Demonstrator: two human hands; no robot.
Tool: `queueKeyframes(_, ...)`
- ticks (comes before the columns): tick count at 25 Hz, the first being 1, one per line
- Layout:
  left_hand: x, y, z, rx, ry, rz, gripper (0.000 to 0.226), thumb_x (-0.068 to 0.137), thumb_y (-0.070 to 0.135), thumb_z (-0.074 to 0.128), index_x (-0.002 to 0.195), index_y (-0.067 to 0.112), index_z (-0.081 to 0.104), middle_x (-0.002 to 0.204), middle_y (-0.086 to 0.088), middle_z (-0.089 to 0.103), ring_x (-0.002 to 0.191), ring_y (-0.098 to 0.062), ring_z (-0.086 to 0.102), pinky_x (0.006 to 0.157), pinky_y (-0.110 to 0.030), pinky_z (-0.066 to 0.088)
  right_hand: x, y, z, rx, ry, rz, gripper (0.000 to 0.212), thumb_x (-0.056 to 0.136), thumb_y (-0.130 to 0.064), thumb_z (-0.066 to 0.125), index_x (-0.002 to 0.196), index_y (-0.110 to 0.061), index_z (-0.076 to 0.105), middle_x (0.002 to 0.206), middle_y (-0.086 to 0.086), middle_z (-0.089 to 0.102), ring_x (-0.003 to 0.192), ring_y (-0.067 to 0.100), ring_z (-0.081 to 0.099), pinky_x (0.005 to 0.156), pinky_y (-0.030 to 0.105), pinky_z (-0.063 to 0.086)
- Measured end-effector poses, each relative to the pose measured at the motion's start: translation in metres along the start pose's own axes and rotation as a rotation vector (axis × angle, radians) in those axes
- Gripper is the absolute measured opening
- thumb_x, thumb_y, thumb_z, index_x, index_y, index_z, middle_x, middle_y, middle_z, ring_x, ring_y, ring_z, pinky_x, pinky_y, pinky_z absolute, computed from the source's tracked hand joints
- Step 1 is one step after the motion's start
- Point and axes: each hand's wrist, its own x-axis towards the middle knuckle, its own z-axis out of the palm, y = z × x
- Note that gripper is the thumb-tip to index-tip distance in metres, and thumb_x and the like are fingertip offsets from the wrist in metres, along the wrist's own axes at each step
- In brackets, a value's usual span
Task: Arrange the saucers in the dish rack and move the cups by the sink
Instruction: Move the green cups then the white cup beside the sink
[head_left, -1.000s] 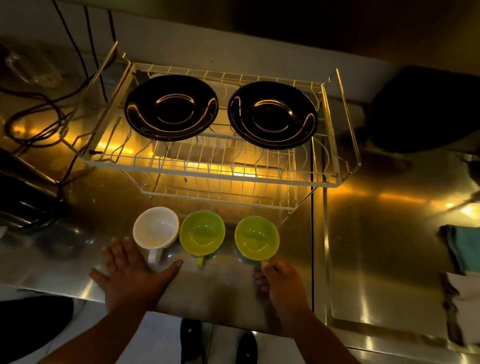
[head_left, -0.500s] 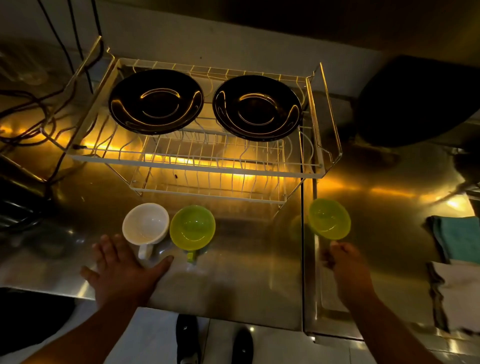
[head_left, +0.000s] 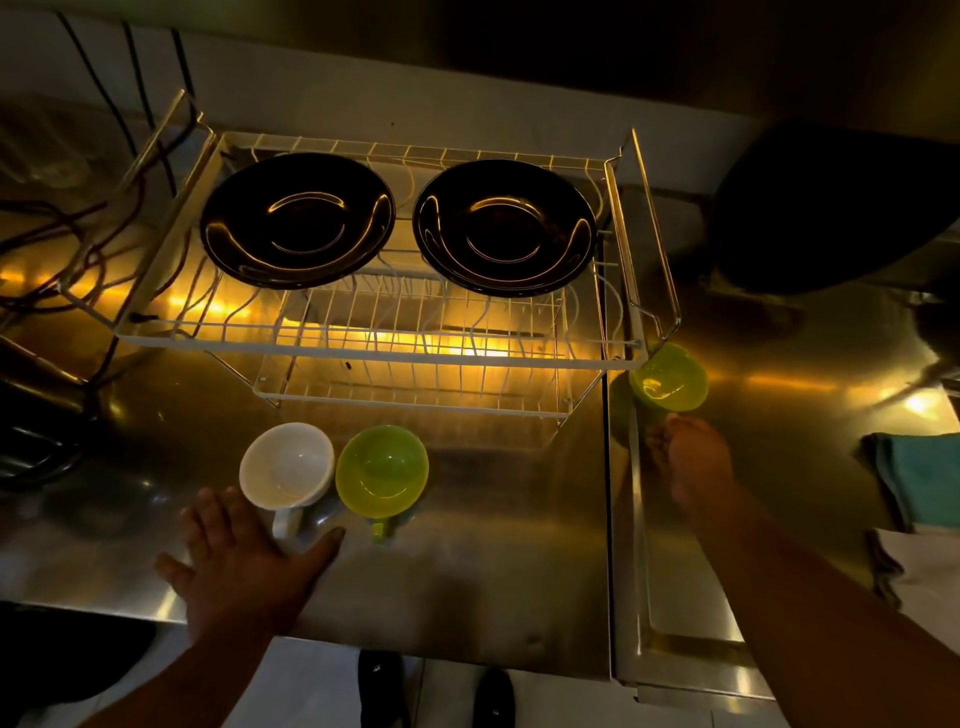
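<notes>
A green cup at 3 o'clock is gripped by the right hand. The left hand is spread wide on the desk, at 7 o'clock.

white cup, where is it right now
In the head view the white cup stands on the steel counter, left of centre, in front of the dish rack, beside a green cup, its handle towards the left hand.
</notes>
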Motion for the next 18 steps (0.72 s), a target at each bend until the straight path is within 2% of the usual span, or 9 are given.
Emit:
queueKeyframes(3, 0.001, 0.0, 0.0, -0.004, -0.01, -0.005, 0.137, 0.063, 0.106, 0.031, 0.161, 0.013, 0.011, 0.171, -0.015, 0.011, 0.158, -0.032, 0.004, 0.118, -0.071, 0.01, 0.011, 0.0, 0.004, 0.004, 0.036, 0.05, 0.014, 0.099, -0.025, 0.051, 0.105, -0.016, 0.061, 0.096, 0.006, 0.068, 0.082, 0.015, 0.063, 0.071, 0.03, 0.05)
queueKeyframes(7, 0.0, 0.001, -0.003, -0.015, -0.026, -0.011, 0.138, 0.062, 0.107, 0.027, 0.162, 0.015, 0.005, 0.173, -0.012, 0.004, 0.159, -0.029, -0.004, 0.12, -0.069, 0.005, 0.017, 0.004, 0.007, 0.003, 0.057, 0.074, 0.018, 0.099, -0.024, 0.05, 0.109, -0.013, 0.06, 0.089, 0.004, 0.067, 0.073, 0.012, 0.061, 0.062, 0.026, 0.048)
queueKeyframes(11, -0.002, 0.003, -0.009, -0.02, -0.039, -0.014, 0.139, 0.061, 0.107, 0.026, 0.163, 0.015, 0.003, 0.173, -0.012, 0.002, 0.159, -0.031, -0.004, 0.12, -0.07, 0.007, 0.02, 0.006, 0.01, -0.045, 0.063, 0.098, 0.018, 0.1, -0.025, 0.049, 0.106, -0.012, 0.06, 0.088, 0.004, 0.067, 0.07, 0.012, 0.06, 0.059, 0.025, 0.048)
queueKeyframes(18, -0.003, 0.005, -0.012, -0.045, -0.046, -0.009, 0.14, 0.061, 0.107, 0.026, 0.163, 0.015, 0.001, 0.173, -0.013, 0.002, 0.159, -0.031, -0.004, 0.119, -0.071, 0.009, 0.021, 0.0, 0.008, -0.174, 0.05, 0.054, 0.013, 0.099, -0.026, 0.05, 0.091, -0.019, 0.059, 0.091, 0.005, 0.069, 0.073, 0.016, 0.06, 0.061, 0.031, 0.048)
